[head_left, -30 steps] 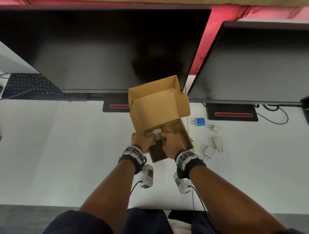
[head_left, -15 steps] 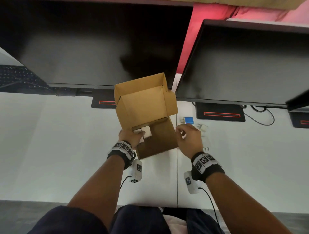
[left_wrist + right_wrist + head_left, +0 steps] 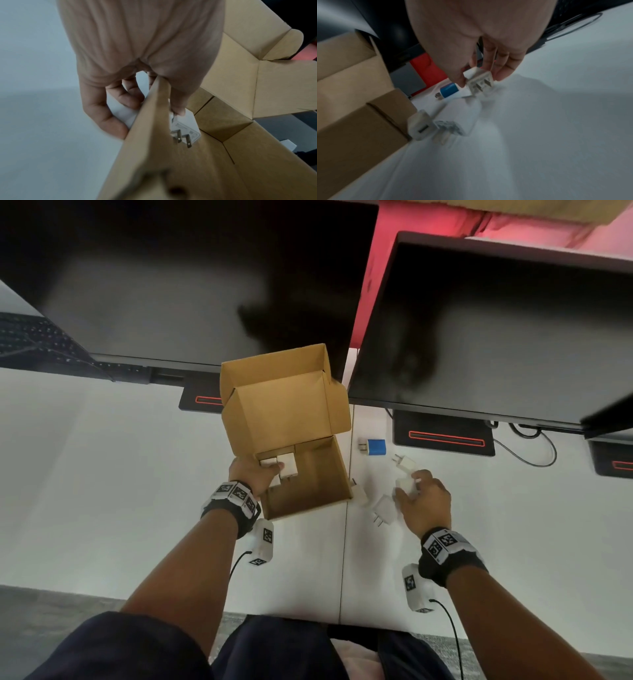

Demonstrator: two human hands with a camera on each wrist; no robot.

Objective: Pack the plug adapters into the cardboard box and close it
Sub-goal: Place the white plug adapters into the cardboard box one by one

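Left hand [image 3: 254,475] clamps box [image 3: 310,481] wall, thumb inside pressing white adapter [image 3: 186,126]. Right hand [image 3: 424,501] reaches over desk [image 3: 102,474], fingertips pinching another adapter [image 3: 479,81].

Left hand [image 3: 137,60] gripping box wall [image 3: 145,135], thumb pressing white adapter [image 3: 186,129]

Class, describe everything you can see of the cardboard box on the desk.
The cardboard box is plain brown corrugated card, open, its lid and side flaps standing up behind. It sits on the white desk before the monitors. White plug adapters lie in its near-left corner. The left hand grips its left wall, thumb inside on an adapter. One adapter lies against its right wall outside.
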